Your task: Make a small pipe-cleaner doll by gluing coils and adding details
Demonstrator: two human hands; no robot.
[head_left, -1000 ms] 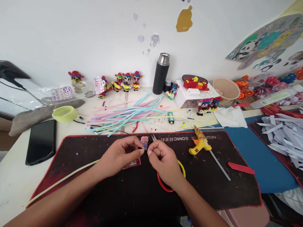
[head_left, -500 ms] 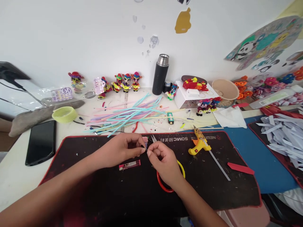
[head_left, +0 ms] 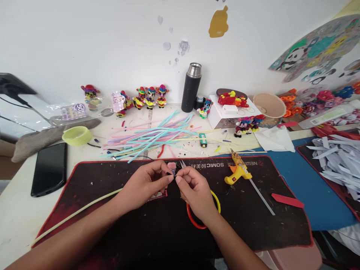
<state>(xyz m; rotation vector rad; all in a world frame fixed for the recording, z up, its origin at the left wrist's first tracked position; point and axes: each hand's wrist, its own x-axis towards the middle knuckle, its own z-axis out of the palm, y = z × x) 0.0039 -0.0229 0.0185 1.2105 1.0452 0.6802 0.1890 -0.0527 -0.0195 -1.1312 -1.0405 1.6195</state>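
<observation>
My left hand (head_left: 149, 183) and my right hand (head_left: 197, 191) meet fingertip to fingertip above the black mat (head_left: 135, 232). Each is pinched on something small and dark that I cannot make out. A small pink and purple piece (head_left: 171, 167) shows just behind the fingertips. Under my right hand lie scissors with red and yellow handles (head_left: 194, 224), their tips pointing away. A red lighter (head_left: 159, 196) is partly hidden by my left hand. From behind my left wrist a pale yellow stem (head_left: 81, 210) runs to the mat's lower left corner.
Behind the mat lies a pile of fuzzy stems (head_left: 152, 137). A yellow glue gun (head_left: 239, 172) and a red strip (head_left: 287, 200) rest at the right, a black phone (head_left: 50, 168) at the left. A black flask (head_left: 191, 88) and several small figures (head_left: 150, 98) stand by the wall.
The pale yellow stem now shows on the left of the mat. My left hand has come lower, covering more of the lighter. My right hand has hardly moved.
</observation>
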